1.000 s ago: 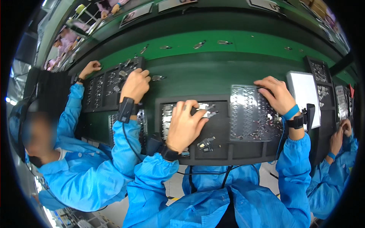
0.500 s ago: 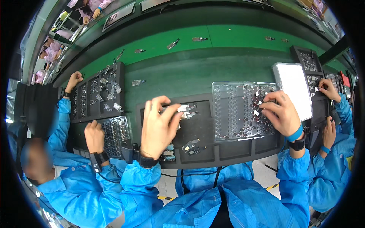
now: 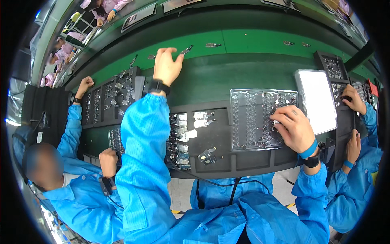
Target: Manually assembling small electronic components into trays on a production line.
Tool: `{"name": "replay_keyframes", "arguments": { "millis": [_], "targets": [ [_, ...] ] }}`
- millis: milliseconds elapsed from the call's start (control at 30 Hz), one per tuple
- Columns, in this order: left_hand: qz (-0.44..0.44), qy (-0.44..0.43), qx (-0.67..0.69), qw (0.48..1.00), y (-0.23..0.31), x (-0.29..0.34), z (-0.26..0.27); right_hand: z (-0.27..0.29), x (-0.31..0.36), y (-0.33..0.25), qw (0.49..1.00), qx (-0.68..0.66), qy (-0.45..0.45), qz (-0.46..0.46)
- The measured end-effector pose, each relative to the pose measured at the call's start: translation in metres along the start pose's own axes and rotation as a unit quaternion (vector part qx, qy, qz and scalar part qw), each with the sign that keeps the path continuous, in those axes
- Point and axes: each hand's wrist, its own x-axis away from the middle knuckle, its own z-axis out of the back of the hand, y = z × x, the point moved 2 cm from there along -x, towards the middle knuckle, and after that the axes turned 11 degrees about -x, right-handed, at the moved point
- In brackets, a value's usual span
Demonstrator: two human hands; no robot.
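The left hand (image 3: 167,68) has been moved from the black tray (image 3: 220,136) to the green strip (image 3: 260,45) of the worktop (image 3: 252,71), thumb and fingers parted just beside a metallic component (image 3: 187,49), so silver parts (image 3: 179,119) in the tray are uncovered; whether anything is pinched by the right hand (image 3: 297,129) over the clear tray (image 3: 240,122) cannot be told

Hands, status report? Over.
Left hand: open, beside small silver metallic part on flat green strip. Right hand: over clear plastic rectangular tray, grip unclear. Nothing visibly blocking part.
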Motion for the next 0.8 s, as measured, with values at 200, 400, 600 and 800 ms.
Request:
{"name": "replay_keyframes", "arguments": {
  "millis": [200,400,600,800],
  "targets": [
    [-0.056,0.084,-0.092,0.991,-0.021,-0.052,-0.061,0.003,0.008,0.013,0.999,-0.016,0.013,-0.046],
    [-0.072,-0.016,-0.067,0.995,-0.022,-0.064,-0.079,-0.001,0.006,0.014,0.998,-0.006,0.035,-0.052],
    [-0.053,0.003,-0.100,0.994,-0.012,-0.053,-0.053,-0.003,0.006,0.018,0.998,0.015,0.055,-0.003],
    [-0.059,-0.094,-0.076,0.991,-0.011,-0.051,-0.045,0.002,0.010,0.020,0.995,-0.038,0.083,-0.045]
  ]
}}
